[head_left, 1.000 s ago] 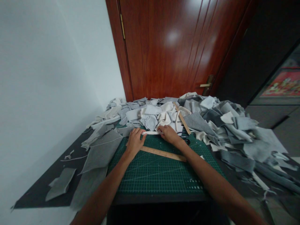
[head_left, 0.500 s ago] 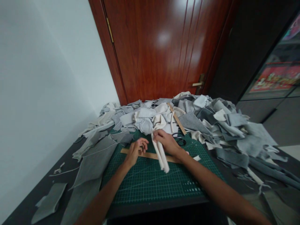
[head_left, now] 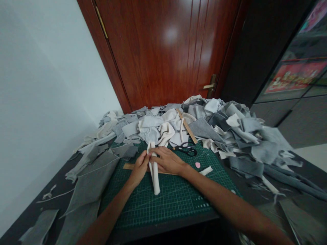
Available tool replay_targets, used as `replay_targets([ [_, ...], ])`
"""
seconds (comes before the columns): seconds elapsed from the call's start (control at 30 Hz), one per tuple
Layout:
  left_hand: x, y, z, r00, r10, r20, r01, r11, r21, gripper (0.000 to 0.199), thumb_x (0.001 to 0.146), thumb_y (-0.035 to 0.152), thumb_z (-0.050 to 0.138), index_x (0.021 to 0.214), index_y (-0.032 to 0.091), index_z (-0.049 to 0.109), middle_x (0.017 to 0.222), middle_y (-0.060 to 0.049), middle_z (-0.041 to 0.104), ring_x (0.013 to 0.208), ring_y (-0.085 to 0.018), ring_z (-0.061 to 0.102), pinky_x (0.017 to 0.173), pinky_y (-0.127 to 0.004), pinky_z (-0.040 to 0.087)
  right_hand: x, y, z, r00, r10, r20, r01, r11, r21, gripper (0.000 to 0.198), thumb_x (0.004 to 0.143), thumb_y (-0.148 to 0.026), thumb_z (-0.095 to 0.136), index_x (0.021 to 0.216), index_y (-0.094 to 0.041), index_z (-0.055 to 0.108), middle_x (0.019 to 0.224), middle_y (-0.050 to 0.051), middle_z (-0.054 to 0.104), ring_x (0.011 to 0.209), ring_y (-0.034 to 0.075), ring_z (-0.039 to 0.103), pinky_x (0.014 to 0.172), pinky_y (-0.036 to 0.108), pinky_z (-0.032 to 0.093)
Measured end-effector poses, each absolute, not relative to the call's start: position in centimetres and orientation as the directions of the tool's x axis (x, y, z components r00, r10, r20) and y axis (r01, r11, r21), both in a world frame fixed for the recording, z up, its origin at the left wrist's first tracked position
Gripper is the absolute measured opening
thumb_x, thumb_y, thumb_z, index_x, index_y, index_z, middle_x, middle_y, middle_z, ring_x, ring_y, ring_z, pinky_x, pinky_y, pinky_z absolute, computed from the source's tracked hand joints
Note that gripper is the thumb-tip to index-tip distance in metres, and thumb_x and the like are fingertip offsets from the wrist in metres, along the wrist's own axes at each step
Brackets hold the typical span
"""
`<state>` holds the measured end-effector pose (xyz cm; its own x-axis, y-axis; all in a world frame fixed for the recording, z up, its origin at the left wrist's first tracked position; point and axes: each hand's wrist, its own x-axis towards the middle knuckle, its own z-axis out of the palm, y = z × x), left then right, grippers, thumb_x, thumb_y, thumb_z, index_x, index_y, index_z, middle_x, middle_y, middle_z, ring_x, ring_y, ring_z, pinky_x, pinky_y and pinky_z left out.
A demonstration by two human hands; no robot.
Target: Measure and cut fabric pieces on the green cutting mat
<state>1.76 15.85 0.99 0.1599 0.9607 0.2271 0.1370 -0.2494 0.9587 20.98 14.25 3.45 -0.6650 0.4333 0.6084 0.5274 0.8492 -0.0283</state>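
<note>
- One long, narrow, cream-coloured cloth strip (head_left: 156,182), doubled lengthwise, in both hands above the middle of the mat; far end towards the heap, near end towards the wearer; cannot tell whether it touches the mat
- Left hand (head_left: 140,165): thumb and fingers pinching the strip from its left side
- Right hand (head_left: 167,160): fingers bent over the strip from the right, gripping it close to the left fingertips
- Green gridded cutting mat (head_left: 138,212) beneath, lying on a dark worktop (head_left: 33,212)
- Flat light-wood ruler (head_left: 128,166) crosswise on the mat, passing behind the strip and partly covered by the right hand
- Black-handled scissors (head_left: 189,151) beyond the right hand; second light-wood ruler (head_left: 188,127) slanting against the heap
- Small pink flat piece (head_left: 197,165) and white cloth scrap (head_left: 206,170) near the right forearm
- Crumpled heap of grey and cream cloth pieces (head_left: 153,121) along the far edge; large grey cloth sheet (head_left: 89,187) at left
</note>
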Motion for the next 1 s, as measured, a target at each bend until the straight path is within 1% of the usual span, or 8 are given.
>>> replay_targets([
  [0.13, 2.0, 15.6, 0.9, 0.056, 0.968, 0.243, 0.138, -0.248, 0.959, 0.042, 0.090, 0.060, 0.059, 0.105, 0.021, 0.063, 0.089, 0.000, 0.068, 0.077, -0.018, 0.065, 0.067, -0.027, 0.055, 20.7, 13.9, 3.7, -0.655, 0.501, 0.565, 0.573, 0.817, -0.060, 0.031, 0.098, -0.032, 0.061, 0.125, -0.017, 0.062, 0.139, 0.020, 0.055, 0.119, 0.031, 0.051, 0.100, 0.047, 0.046],
  [0.27, 1.7, 15.5, 1.2, 0.073, 0.977, 0.199, 0.157, -0.208, 0.965, 0.042, 0.091, 0.060, 0.056, 0.109, 0.022, 0.057, 0.057, 0.008, 0.054, 0.042, -0.013, 0.051, 0.040, -0.023, 0.042, 20.4, 13.8, 3.7, -0.653, 0.540, 0.531, 0.619, 0.785, -0.037, 0.031, 0.097, -0.031, 0.064, 0.125, -0.018, 0.061, 0.140, 0.019, 0.053, 0.116, 0.031, 0.051, 0.098, 0.046, 0.047],
  [0.33, 1.5, 15.5, 1.6, 0.094, 0.977, 0.191, 0.162, -0.205, 0.965, 0.042, 0.090, 0.060, 0.056, 0.109, 0.022, 0.054, 0.052, 0.010, 0.050, 0.036, -0.013, 0.048, 0.035, -0.023, 0.039, 20.2, 14.0, 3.5, -0.652, 0.548, 0.524, 0.632, 0.774, -0.022, 0.026, 0.100, -0.027, 0.061, 0.125, -0.018, 0.060, 0.138, 0.018, 0.053, 0.116, 0.029, 0.051, 0.098, 0.044, 0.047],
  [0.53, 0.4, 15.2, 2.9, 0.009, 0.946, 0.323, 0.281, -0.312, 0.907, 0.034, 0.087, 0.047, 0.063, 0.110, 0.024, 0.050, 0.068, 0.004, 0.068, 0.049, -0.018, 0.064, 0.046, -0.027, 0.052, 20.2, 14.0, 2.9, -0.603, 0.669, 0.434, 0.710, 0.698, -0.091, 0.013, 0.101, -0.019, 0.057, 0.112, -0.018, 0.063, 0.116, 0.011, 0.059, 0.106, 0.024, 0.056, 0.094, 0.038, 0.047],
  [0.7, -0.1, 15.1, 3.8, -0.061, 0.893, 0.446, 0.391, -0.389, 0.834, 0.035, 0.084, 0.037, 0.064, 0.113, 0.024, 0.052, 0.082, -0.001, 0.074, 0.067, -0.023, 0.074, 0.059, -0.032, 0.059, 20.5, 12.9, 3.3, -0.608, 0.753, 0.254, 0.731, 0.655, -0.192, 0.041, 0.097, -0.049, 0.065, 0.120, -0.015, 0.061, 0.113, 0.011, 0.061, 0.104, 0.027, 0.063, 0.089, 0.041, 0.051],
  [0.77, -0.5, 15.0, 4.1, -0.096, 0.900, 0.426, 0.374, -0.364, 0.853, 0.039, 0.082, 0.037, 0.065, 0.116, 0.024, 0.051, 0.081, -0.002, 0.074, 0.065, -0.025, 0.074, 0.056, -0.033, 0.059, 20.6, 12.3, 3.7, -0.634, 0.752, 0.180, 0.727, 0.659, -0.190, 0.047, 0.095, -0.052, 0.068, 0.123, -0.016, 0.061, 0.114, 0.012, 0.063, 0.104, 0.028, 0.065, 0.086, 0.039, 0.053],
  [0.9, -1.7, 13.3, 4.7, -0.161, 0.931, 0.328, 0.369, -0.252, 0.895, 0.053, 0.081, 0.040, 0.064, 0.128, 0.024, 0.046, 0.086, -0.005, 0.077, 0.067, -0.028, 0.076, 0.055, -0.036, 0.060, 20.8, 11.2, 4.4, -0.637, 0.766, 0.088, 0.741, 0.640, -0.204, 0.033, 0.099, -0.038, 0.065, 0.125, -0.018, 0.062, 0.115, 0.010, 0.066, 0.104, 0.026, 0.068, 0.082, 0.035, 0.055],
  [1.0, -2.7, 10.1, 4.7, -0.219, 0.938, 0.269, 0.594, -0.091, 0.800, 0.068, 0.083, 0.040, 0.064, 0.144, 0.022, 0.039, 0.089, -0.006, 0.078, 0.078, -0.030, 0.078, 0.064, -0.036, 0.060, 20.6, 10.6, 4.8, -0.589, 0.806, 0.058, 0.784, 0.587, -0.203, 0.025, 0.101, -0.028, 0.058, 0.121, -0.015, 0.064, 0.117, 0.012, 0.067, 0.102, 0.025, 0.069, 0.080, 0.034, 0.056],
])
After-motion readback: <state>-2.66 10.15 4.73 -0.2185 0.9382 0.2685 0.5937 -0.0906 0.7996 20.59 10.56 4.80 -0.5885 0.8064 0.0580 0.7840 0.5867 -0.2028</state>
